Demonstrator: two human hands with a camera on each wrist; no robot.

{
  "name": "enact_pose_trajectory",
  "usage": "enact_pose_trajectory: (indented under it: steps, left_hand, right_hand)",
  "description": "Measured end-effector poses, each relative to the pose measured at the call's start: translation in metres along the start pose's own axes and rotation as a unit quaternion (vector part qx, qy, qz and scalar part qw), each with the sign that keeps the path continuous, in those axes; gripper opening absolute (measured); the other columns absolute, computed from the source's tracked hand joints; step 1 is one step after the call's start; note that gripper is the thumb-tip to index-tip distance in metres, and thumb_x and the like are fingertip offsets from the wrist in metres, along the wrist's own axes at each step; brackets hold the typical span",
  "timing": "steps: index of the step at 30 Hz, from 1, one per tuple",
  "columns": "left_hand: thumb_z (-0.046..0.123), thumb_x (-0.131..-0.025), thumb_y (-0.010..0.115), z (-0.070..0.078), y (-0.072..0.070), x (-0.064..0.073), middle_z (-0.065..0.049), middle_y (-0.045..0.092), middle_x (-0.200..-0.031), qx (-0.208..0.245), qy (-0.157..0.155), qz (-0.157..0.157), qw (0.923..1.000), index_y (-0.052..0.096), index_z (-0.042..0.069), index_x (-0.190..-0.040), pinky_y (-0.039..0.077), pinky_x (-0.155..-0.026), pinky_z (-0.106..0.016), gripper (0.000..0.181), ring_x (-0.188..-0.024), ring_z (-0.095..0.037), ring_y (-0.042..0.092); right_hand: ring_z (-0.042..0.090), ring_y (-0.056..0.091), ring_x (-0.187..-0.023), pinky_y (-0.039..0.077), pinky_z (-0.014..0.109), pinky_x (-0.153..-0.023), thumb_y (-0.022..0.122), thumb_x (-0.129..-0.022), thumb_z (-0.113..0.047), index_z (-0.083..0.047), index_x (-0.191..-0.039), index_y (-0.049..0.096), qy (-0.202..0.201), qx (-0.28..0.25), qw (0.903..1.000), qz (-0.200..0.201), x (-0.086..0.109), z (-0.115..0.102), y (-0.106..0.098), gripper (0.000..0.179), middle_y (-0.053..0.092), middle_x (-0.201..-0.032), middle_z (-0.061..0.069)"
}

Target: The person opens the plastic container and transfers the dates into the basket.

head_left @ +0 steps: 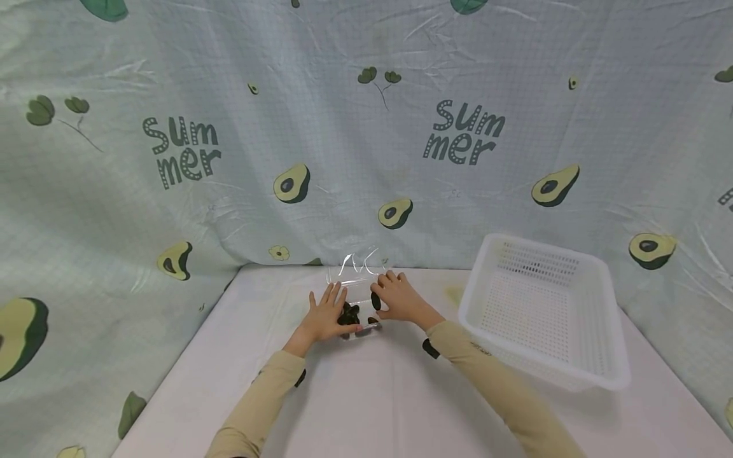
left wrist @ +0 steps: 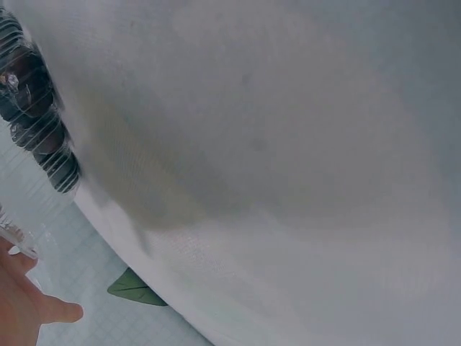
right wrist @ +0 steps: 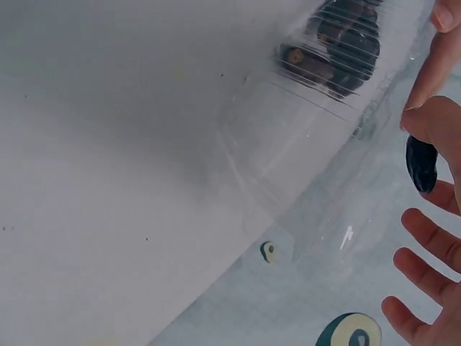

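A clear ridged plastic box (head_left: 359, 292) sits near the back edge of the table, its transparent lid raised behind it. Dark, glossy oval fruits (head_left: 349, 314) lie in its left part, and they show through the ridged wall in the right wrist view (right wrist: 353, 50). My left hand (head_left: 322, 319) rests at the left side of the box with fingers spread and the thumb along the front rim. Over the right side of the box, my right hand (head_left: 402, 300) pinches one dark oval fruit (right wrist: 421, 164) between thumb and index finger, the other fingers apart.
A large white perforated plastic basket (head_left: 615, 343) stands on the right of the table, beside my right forearm. The white-covered table (head_left: 355, 407) ends at a hanging curtain (head_left: 343, 140) printed with avocados, close behind the box.
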State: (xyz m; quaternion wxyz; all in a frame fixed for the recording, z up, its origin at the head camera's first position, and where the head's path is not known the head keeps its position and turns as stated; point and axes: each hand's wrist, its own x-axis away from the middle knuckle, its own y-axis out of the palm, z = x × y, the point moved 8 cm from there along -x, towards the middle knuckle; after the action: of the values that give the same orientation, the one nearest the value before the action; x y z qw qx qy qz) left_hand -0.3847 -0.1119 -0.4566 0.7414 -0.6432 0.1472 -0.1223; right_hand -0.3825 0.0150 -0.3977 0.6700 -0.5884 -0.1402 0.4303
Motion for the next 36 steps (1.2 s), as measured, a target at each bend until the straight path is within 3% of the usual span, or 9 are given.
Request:
enact_pose_trajectory:
  steps: [24, 29, 36]
  left_hand:
    - [0.067, -0.076, 0.048, 0.004, -0.005, 0.003, -0.018, 0.009, -0.150, 0.000, 0.003, 0.001, 1.0000, 0.015, 0.004, -0.143, 0.007, -0.100, -0.068, 0.097, -0.139, -0.034, 0.005]
    - [0.067, -0.076, 0.048, 0.004, -0.004, 0.003, -0.019, 0.010, -0.149, 0.002, 0.006, 0.002, 1.0000, 0.016, 0.004, -0.143, 0.007, -0.100, -0.068, 0.097, -0.138, -0.034, 0.006]
    - [0.065, -0.077, 0.049, 0.003, -0.003, 0.002, -0.018, 0.008, -0.150, 0.012, 0.001, -0.007, 0.9999, 0.015, 0.004, -0.143, 0.005, -0.101, -0.067, 0.096, -0.139, -0.033, 0.004]
  right_hand:
    - [0.023, 0.043, -0.095, 0.039, 0.044, -0.081, 0.068, -0.074, -0.037, -0.015, -0.104, 0.050, 0.006, -0.036, 0.9968, 0.070, 0.044, 0.034, -0.111, 0.041, 0.049, -0.102, 0.004]
    - [0.024, 0.043, -0.095, 0.038, 0.045, -0.080, 0.068, -0.075, -0.036, -0.014, -0.104, 0.051, 0.004, -0.029, 0.9966, 0.078, 0.059, 0.043, -0.122, 0.041, 0.049, -0.102, 0.005]
    - [0.025, 0.043, -0.095, 0.036, 0.045, -0.077, 0.070, -0.073, -0.034, -0.013, -0.104, 0.051, 0.018, -0.020, 0.9963, 0.082, 0.086, 0.063, -0.121, 0.042, 0.049, -0.102, 0.006]
